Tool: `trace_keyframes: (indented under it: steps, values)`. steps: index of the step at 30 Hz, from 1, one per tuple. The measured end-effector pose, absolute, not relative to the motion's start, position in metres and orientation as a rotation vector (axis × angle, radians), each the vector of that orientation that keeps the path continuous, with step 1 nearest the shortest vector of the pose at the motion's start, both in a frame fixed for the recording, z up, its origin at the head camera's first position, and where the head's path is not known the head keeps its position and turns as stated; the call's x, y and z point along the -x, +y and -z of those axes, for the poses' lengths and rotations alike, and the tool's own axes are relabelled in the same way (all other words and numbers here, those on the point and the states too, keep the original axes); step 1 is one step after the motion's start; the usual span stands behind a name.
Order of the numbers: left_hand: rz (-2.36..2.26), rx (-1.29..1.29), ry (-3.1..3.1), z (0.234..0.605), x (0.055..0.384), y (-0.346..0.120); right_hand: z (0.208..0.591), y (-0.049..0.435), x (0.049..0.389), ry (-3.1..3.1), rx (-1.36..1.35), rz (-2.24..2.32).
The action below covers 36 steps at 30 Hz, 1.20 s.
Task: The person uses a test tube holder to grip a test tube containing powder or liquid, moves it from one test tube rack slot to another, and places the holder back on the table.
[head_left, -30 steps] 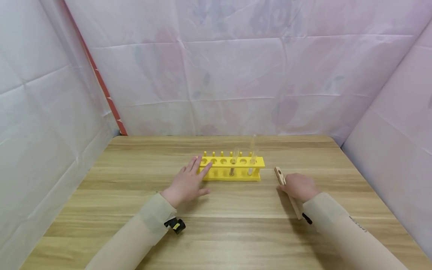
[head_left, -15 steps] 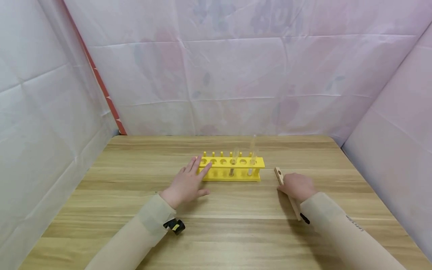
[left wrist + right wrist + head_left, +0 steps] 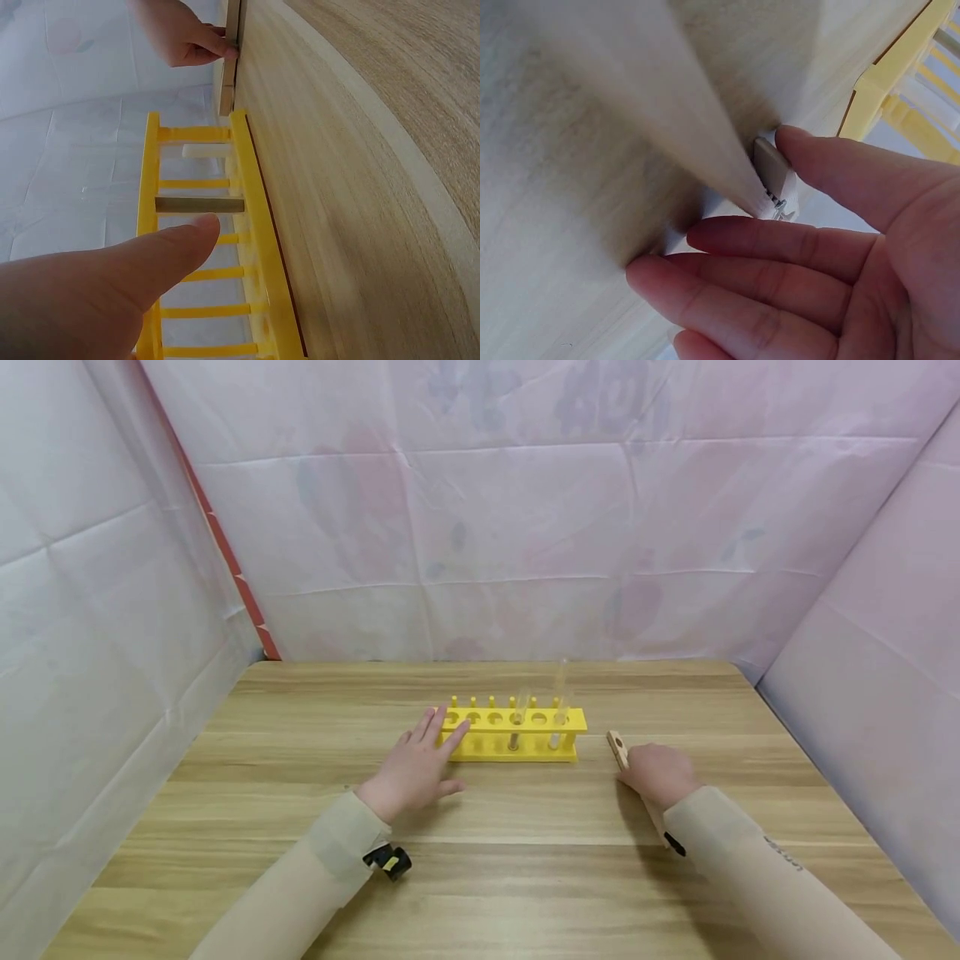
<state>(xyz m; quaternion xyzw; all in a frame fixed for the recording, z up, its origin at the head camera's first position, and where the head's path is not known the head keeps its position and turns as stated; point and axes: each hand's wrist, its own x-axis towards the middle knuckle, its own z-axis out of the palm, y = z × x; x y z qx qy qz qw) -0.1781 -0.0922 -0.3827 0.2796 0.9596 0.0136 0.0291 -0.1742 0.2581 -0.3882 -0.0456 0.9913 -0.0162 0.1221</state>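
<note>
My left hand rests over the left end of a yellow test tube rack, fingers spread across its top and thumb held out in front. Two clear test tubes stand in the rack's right half. One tube has brownish contents low in it; the other tube, in the rightmost hole, has white contents. To the right of the rack, my right hand holds a wooden test tube holder low over the table, thumb on one side and fingers on the other. The holder's metal spring shows between them.
The wood-grain table is bounded by a pale printed cloth at the back and cloth on both sides. A row of yellow pegs stands up along the rack's rear edge. Small dark cameras sit at both wrists.
My right hand has shifted very slightly left along the wooden test tube holder, covering more of it. The left hand, rack and tubes have stayed in place.
</note>
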Motion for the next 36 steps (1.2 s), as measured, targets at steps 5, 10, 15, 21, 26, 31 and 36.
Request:
trace_keyframes:
  steps: [5, 10, 15, 21, 26, 31, 36]
  values:
    - [-0.037, -0.858, 2.961, 0.382, 0.178, -0.092, 0.388, 0.257, 0.173, 2.909, 0.133, 0.033]
    - [-0.043, -0.857, 2.959, 0.382, 0.179, -0.092, 0.387, 0.258, 0.172, 2.908, 0.136, 0.016]
    - [-0.057, -0.855, 2.953, 0.382, 0.179, -0.092, 0.386, 0.262, 0.171, 2.909, 0.164, 0.028]
    - [-0.046, -0.848, 2.948, 0.382, 0.178, -0.093, 0.385, 0.266, 0.170, 2.915, 0.180, 0.052]
    - [-0.051, -0.855, 2.948, 0.382, 0.178, -0.092, 0.384, 0.272, 0.168, 2.924, 0.193, 0.084]
    - [-0.052, -0.860, 2.953, 0.383, 0.177, -0.092, 0.381, 0.277, 0.167, 2.919, 0.194, 0.115]
    - [-0.067, -0.853, 2.952, 0.381, 0.176, -0.092, 0.378, 0.280, 0.166, 2.916, 0.185, 0.118]
